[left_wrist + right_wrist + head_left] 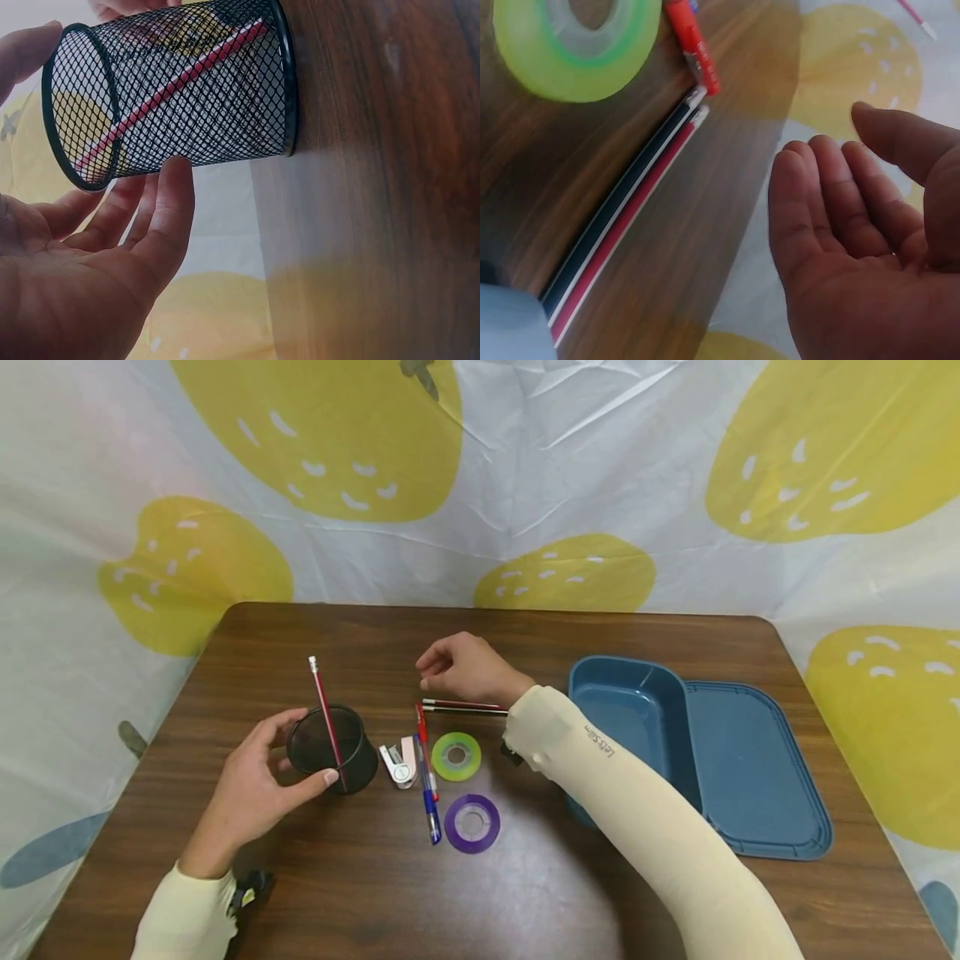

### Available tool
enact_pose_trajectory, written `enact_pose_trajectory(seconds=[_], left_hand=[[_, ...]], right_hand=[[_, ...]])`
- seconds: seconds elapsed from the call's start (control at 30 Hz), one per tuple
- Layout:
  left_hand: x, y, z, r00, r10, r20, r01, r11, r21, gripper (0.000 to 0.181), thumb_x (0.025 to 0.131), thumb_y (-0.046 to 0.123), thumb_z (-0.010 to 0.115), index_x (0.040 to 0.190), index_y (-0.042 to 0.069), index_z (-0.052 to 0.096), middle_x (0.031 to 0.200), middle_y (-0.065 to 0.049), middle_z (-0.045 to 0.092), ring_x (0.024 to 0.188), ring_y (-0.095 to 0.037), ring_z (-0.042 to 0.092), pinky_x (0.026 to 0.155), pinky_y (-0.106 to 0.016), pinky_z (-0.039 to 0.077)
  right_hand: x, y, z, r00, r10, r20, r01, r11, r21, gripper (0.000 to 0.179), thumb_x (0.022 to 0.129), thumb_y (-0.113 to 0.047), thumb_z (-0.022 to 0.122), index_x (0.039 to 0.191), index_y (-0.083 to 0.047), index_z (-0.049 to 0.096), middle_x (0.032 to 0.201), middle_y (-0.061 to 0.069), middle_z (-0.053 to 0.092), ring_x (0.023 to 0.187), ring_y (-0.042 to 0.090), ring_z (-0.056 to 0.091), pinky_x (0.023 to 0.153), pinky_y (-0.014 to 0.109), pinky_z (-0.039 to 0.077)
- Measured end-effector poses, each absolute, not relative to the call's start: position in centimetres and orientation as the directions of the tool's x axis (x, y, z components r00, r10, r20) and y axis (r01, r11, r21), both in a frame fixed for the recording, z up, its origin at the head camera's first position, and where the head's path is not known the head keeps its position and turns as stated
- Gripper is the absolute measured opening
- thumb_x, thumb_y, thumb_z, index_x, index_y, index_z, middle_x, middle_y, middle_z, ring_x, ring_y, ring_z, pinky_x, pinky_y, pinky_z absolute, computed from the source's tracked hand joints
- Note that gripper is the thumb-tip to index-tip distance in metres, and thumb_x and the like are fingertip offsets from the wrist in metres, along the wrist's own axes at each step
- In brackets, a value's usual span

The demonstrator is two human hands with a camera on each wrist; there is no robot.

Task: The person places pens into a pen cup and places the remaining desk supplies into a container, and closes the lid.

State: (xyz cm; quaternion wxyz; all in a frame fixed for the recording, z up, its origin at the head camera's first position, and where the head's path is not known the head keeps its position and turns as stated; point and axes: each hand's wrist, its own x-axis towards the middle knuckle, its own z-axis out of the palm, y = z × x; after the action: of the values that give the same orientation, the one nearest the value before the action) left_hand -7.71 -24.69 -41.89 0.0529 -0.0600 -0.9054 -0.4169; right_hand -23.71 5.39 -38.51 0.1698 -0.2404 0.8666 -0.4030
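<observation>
"Mesh cup?"
"Nearer desk's left edge; left hand fingers spread wide, gripping it. One pencil inside."
"Remaining?"
"Two pencils, red pen, blue pen outside. Right hand fingers loosely bent, empty."

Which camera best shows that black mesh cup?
The left wrist view: there the mesh cup is large and side-on, its weave clear. The head view shows it smaller, from above; the right wrist view misses it.
</observation>
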Motion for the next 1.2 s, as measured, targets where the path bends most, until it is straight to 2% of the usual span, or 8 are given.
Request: enact_pose_trajectory(seconds=[0.33, 0.83, 1.03, 1.2], left_hand=[[-7.7, -24.6, -42.0, -0.986, 0.068, 0.149, 0.158, 0.634, 0.757, 0.084, 0.081, 0.024, 0.094, 0.152, 0.008, 0.051, 0.136, -0.018, 0.061, 0.121, -0.032, 0.06, 0.085, -0.005, 0.047], [-7.4, -24.9, -41.7, -0.988, 0.067, 0.14, 0.151, 0.633, 0.759, 0.084, 0.081, 0.023, 0.093, 0.152, 0.008, 0.05, 0.136, -0.019, 0.061, 0.121, -0.032, 0.06, 0.085, -0.007, 0.048], [-7.3, -24.8, -41.8, -0.987, 0.067, 0.145, 0.155, 0.633, 0.758, 0.084, 0.081, 0.022, 0.093, 0.152, 0.008, 0.05, 0.134, -0.018, 0.062, 0.119, -0.028, 0.059, 0.085, -0.008, 0.049], [-7.3, -24.8, -41.8, -0.987, 0.072, 0.143, 0.156, 0.627, 0.763, 0.085, 0.082, 0.023, 0.093, 0.153, 0.009, 0.049, 0.136, -0.018, 0.062, 0.121, -0.031, 0.06, 0.086, -0.008, 0.049]], right_hand=[[-24.8, 6.2, -40.1, -0.816, -0.534, -0.221, -0.265, 0.686, -0.677, 0.026, 0.094, -0.016, 0.079, 0.117, -0.005, 0.078, 0.104, 0.004, 0.078, 0.096, 0.016, 0.069, 0.093, 0.033, 0.057], [-25.3, 7.2, -41.7, -0.795, -0.525, -0.306, -0.243, 0.736, -0.632, 0.019, 0.088, -0.014, 0.084, 0.106, -0.012, 0.081, 0.094, 0.0, 0.076, 0.088, 0.014, 0.064, 0.083, 0.03, 0.054], [-25.2, 7.3, -41.8, -0.786, -0.52, -0.336, -0.246, 0.76, -0.601, 0.017, 0.087, -0.014, 0.085, 0.105, -0.015, 0.083, 0.095, -0.001, 0.079, 0.09, 0.015, 0.065, 0.082, 0.031, 0.055], [-25.1, 7.3, -41.7, -0.787, -0.512, -0.343, -0.247, 0.772, -0.586, 0.012, 0.087, -0.013, 0.086, 0.099, -0.015, 0.085, 0.093, -0.002, 0.08, 0.093, 0.017, 0.067, 0.086, 0.034, 0.057]])
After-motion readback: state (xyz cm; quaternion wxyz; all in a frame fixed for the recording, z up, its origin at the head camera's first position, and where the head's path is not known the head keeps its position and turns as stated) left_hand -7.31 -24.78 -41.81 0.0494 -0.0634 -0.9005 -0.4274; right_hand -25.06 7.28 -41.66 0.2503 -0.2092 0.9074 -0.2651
